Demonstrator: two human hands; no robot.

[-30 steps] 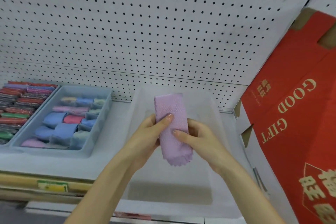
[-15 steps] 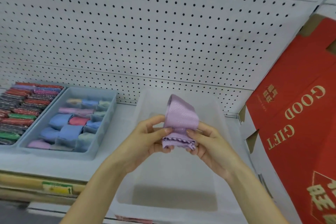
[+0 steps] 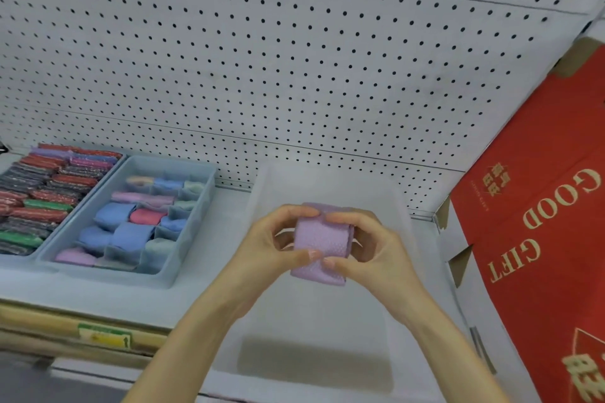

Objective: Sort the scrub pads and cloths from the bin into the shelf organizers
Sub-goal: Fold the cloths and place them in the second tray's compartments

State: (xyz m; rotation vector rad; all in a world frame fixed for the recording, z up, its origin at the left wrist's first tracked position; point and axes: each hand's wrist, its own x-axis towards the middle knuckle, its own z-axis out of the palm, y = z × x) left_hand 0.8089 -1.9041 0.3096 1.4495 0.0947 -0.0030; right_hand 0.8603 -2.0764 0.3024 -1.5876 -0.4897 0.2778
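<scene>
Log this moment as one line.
left hand: grips purple cloth | right hand: grips purple cloth | cloth: folded, above clear bin

The red cardboard box [image 3: 553, 278] on the right carries "GOOD GIFT" in gold capitals, turned sideways. Beside the words is a small gold emblem of Chinese characters, too small to read. Larger gold characters lower down are cut off. The print on the yellow-green shelf-edge label [image 3: 105, 337] is blurred.

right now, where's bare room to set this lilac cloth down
Bare: the white shelf strip between the blue divided plastic organizer and the clear plastic bin, plus that bin's floor under the folded lilac cloth. Crowded: the organizer's compartments and the packed scrub pads far left.
</scene>
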